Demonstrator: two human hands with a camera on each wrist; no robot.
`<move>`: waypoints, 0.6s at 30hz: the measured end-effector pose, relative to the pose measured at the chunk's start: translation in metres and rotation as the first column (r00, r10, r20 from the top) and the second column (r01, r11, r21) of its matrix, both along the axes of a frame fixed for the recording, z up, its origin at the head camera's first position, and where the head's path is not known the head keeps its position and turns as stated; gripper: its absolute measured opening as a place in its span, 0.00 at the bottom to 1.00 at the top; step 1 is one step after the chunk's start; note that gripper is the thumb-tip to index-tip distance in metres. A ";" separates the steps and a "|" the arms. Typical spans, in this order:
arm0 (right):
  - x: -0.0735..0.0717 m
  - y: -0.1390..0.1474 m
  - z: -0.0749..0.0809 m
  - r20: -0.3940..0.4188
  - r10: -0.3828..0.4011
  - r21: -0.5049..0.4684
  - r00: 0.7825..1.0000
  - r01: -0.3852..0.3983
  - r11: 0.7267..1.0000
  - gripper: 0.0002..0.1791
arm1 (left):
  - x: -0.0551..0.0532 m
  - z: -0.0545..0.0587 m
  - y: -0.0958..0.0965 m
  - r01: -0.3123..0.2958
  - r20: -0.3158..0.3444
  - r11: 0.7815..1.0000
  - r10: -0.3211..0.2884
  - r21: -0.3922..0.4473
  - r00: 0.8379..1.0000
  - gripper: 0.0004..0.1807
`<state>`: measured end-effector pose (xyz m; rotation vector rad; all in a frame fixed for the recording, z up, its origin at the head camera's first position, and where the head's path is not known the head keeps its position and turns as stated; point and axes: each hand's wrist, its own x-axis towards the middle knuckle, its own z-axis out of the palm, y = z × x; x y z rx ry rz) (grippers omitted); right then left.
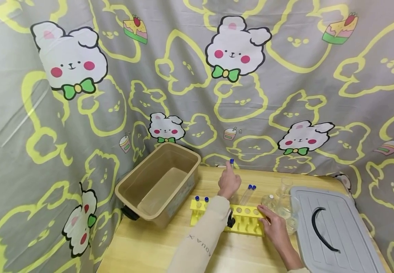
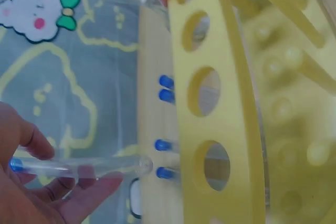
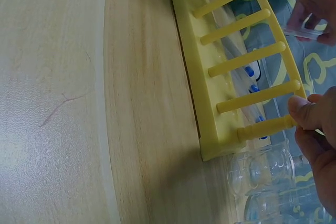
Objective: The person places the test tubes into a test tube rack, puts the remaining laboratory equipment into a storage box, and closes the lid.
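My left hand holds a clear test tube with a blue cap, raised above and behind a yellow test tube rack. In the left wrist view the tube lies between thumb and fingers, its rounded end free. My right hand grips the rack's right end, thumb at the top plate. Two blue-capped tubes stand in the rack's left holes, one with its cap nearest the end. The left sleeve hides the rack's middle. Holes toward the right show no tubes. Behind the rack, more blue-capped tubes lie on the table.
A brown plastic bin stands at the left of the wooden table. Clear glassware, including a beaker, crowds just right of the rack. Beyond it lies a grey lid with a black handle. A patterned curtain closes off the back.
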<state>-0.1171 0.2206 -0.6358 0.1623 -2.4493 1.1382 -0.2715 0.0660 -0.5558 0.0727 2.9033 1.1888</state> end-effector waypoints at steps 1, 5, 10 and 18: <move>0.000 0.000 -0.001 -0.002 0.002 0.002 1.000 -0.002 1.000 0.26 | 0.003 0.002 -0.001 0.008 -0.019 1.000 -0.008 0.017 1.000 0.36; -0.001 0.001 -0.003 -0.022 0.009 0.013 1.000 -0.008 1.000 0.26 | 0.012 0.013 -0.004 0.034 -0.118 0.996 -0.024 0.083 0.993 0.33; -0.002 0.002 -0.003 -0.020 0.017 0.014 1.000 -0.017 1.000 0.26 | 0.024 0.026 -0.010 0.041 -0.194 0.991 -0.016 0.124 0.981 0.30; -0.002 0.003 -0.002 -0.031 0.013 0.018 0.999 -0.013 1.000 0.26 | 0.046 0.044 -0.027 0.173 -0.238 0.955 -0.116 0.239 0.964 0.16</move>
